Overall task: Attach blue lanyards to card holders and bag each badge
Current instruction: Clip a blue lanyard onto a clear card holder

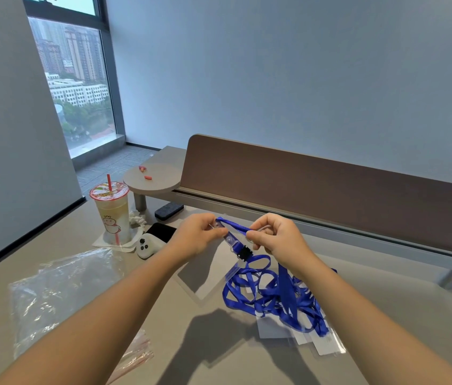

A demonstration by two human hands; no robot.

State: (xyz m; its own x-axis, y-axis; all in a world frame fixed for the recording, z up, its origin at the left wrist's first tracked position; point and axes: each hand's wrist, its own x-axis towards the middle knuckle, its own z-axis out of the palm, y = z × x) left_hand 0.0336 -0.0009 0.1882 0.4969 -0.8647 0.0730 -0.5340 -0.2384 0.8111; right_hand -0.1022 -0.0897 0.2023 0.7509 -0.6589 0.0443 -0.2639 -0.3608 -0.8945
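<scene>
I hold one blue lanyard (pixel 234 228) taut above the worktop (pixel 163 315), its clear snap strap (pixel 226 235) pinched at one end and its black buckle (pixel 244 253) hanging below. More lanyards (pixel 274 295) lie tangled in a heap on clear card holders (pixel 316 343) to my right. Clear bags (pixel 52 295) lie crumpled to my left.

An office: a grey surface (pixel 86 254) with a brown divider panel (pixel 330 187), carpeted floor (pixel 113 162), and a high-rise window (pixel 77 87).
</scene>
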